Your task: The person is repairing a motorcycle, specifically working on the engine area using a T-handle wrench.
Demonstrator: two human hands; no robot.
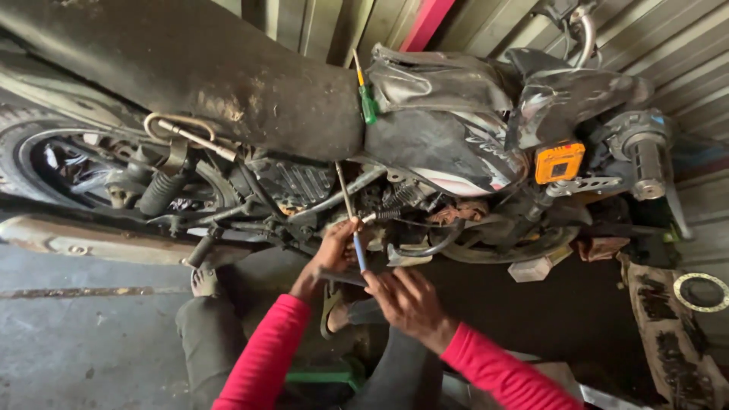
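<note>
A motorcycle (425,144) stands side-on in front of me, black seat at the left, dark tank at the right. My left hand (332,250) is closed around a long thin screwdriver (351,220) with a blue handle, its shaft pointing up into the engine area. My right hand (408,300) sits just below and right of it, fingers apart, its fingertips by the lower end of the blue handle. Both arms wear red sleeves. A green-handled screwdriver (367,102) rests in the gap between seat and tank.
The rear wheel (53,163) and shock spring (159,193) are at the left, the exhaust pipe (83,243) runs low. An orange indicator (559,162) and handlebar grip (645,163) are at the right. A green stool (326,376) sits under my knees. Corrugated metal wall behind.
</note>
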